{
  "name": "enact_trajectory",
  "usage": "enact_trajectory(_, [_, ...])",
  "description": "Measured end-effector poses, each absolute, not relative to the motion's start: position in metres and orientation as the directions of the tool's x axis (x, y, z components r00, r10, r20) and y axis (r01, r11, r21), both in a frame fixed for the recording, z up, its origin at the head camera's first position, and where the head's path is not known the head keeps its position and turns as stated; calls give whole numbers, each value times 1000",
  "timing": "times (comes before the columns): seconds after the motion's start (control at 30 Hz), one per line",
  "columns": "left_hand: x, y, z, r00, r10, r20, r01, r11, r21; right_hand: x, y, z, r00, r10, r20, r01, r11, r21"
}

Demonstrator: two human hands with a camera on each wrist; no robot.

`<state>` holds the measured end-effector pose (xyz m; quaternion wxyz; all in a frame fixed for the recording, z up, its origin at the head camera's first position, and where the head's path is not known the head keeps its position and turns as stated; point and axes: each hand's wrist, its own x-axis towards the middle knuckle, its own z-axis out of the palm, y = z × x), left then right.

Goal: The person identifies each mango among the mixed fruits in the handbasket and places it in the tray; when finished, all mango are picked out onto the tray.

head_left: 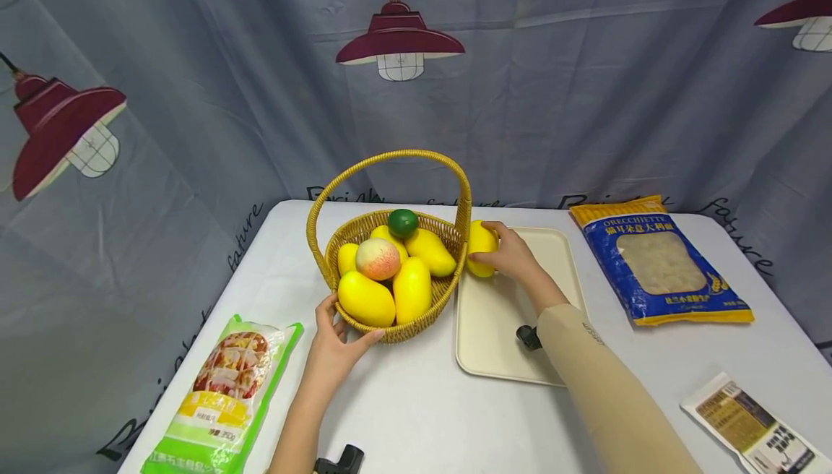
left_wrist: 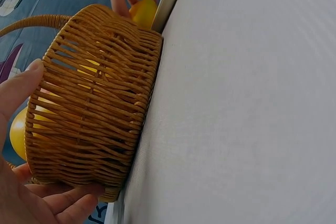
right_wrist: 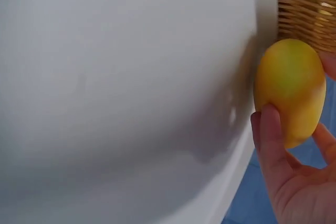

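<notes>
A wicker basket with a tall arched handle stands in the middle of the table, filled with several yellow mangoes, a pinkish peach and a dark green fruit. My left hand grips its near left side; in the left wrist view the thumb lies at the rim and the fingers reach along the woven wall. Just right of the basket, my right hand holds another yellow mango between thumb and fingers, over the far left corner of a cream tray.
To the left lies a green and white food bag. A blue and yellow pasta bag sits right of the tray, with a smaller brown and white packet at the near right. A grey curtain hangs behind the white table.
</notes>
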<state>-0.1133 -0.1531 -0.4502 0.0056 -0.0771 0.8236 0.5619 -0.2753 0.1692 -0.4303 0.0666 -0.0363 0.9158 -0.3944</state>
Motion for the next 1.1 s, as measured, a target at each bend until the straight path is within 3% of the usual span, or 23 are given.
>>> enact_trajectory(1.1, [-112,-152,-451,-989,-126,-81,-120,346,931,-297,160,-438,-987,-130,-97,-10,645,-764])
